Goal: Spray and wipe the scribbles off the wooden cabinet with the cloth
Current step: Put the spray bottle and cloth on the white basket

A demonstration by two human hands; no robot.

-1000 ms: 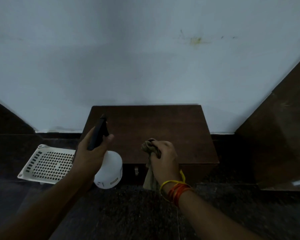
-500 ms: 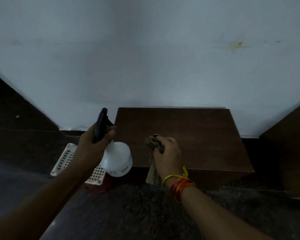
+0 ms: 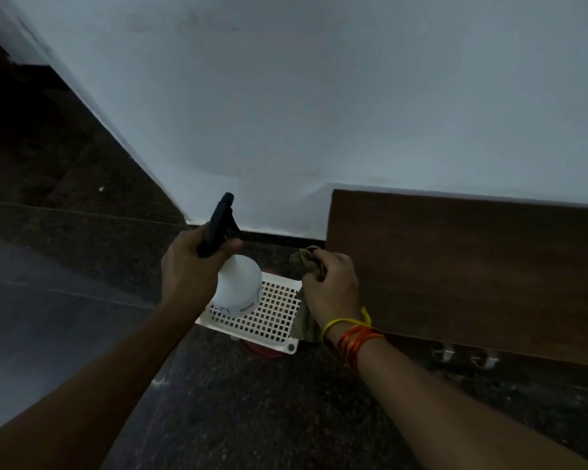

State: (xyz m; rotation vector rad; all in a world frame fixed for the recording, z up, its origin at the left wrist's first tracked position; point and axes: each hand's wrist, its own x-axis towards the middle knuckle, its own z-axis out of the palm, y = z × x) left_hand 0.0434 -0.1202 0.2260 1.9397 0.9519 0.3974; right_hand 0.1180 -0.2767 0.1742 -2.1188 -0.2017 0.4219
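my left hand (image 3: 189,266) grips the bottle (image 3: 236,288) with its nozzle pointing up and away, my right hand (image 3: 331,286) holds the cloth (image 3: 304,262), and the cabinet (image 3: 472,266) lies off to the right, nearer my right hand.

Bare forearms, no sleeves.
The right wrist (image 3: 353,337) wears a thin yellow band and orange-red threads (wound several times).

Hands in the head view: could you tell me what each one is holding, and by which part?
The left hand grips the spray bottle at its black trigger head and neck. The right hand grips the cloth bunched near its upper end; the rest hangs below.
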